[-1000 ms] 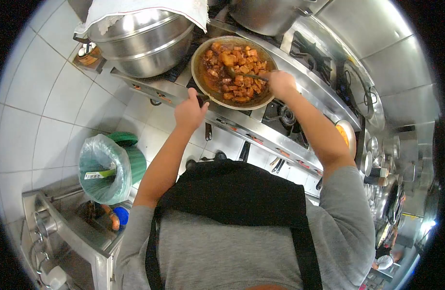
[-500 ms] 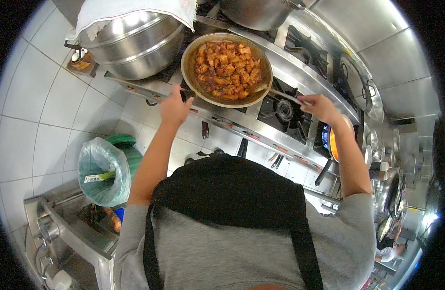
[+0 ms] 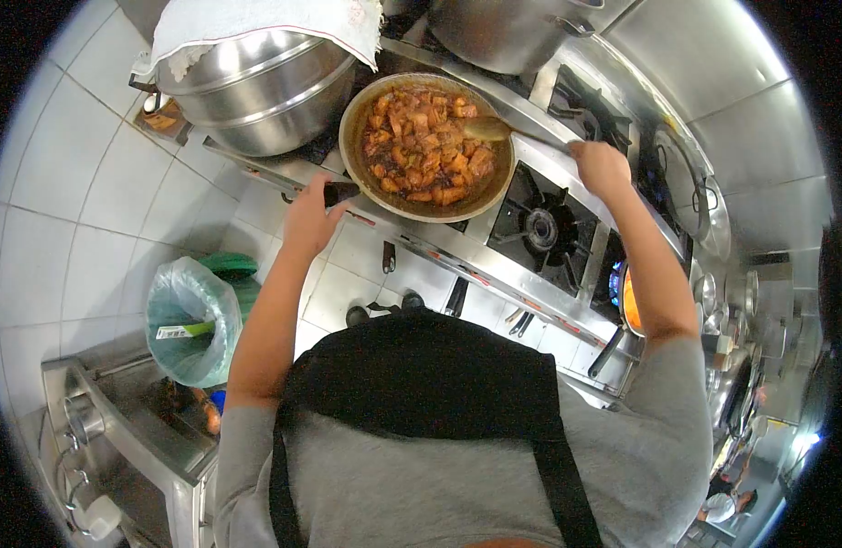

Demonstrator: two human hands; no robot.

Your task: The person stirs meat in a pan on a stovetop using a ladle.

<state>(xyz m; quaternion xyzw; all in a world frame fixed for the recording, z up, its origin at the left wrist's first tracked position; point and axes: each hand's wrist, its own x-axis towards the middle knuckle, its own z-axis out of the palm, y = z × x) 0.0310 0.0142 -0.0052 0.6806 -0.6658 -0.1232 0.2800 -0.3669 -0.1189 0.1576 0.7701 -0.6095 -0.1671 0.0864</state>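
Observation:
A wide round pan (image 3: 351, 169) holds browned, sauced chunks of food (image 3: 421, 137) on the stove. My left hand (image 3: 311, 217) is closed around the pan's dark handle (image 3: 341, 193) at its lower left. My right hand (image 3: 601, 168) grips the end of a long metal spoon (image 3: 541, 140). The spoon's bowl (image 3: 487, 129) is over the right part of the food, near the rim.
A burner (image 3: 541, 228) lies right of the pan, and a smaller pan (image 3: 631, 301) sits over a blue flame. Left stands a steel pot (image 3: 265, 100) under a white cloth (image 3: 256, 23). A lined bin (image 3: 194, 320) is lower left; another person (image 3: 724, 504) is far right.
The spoon and my right hand first drew back to the right, then rose toward the pan's upper right side. The food has shifted in the pan, and the pan sits slightly further left.

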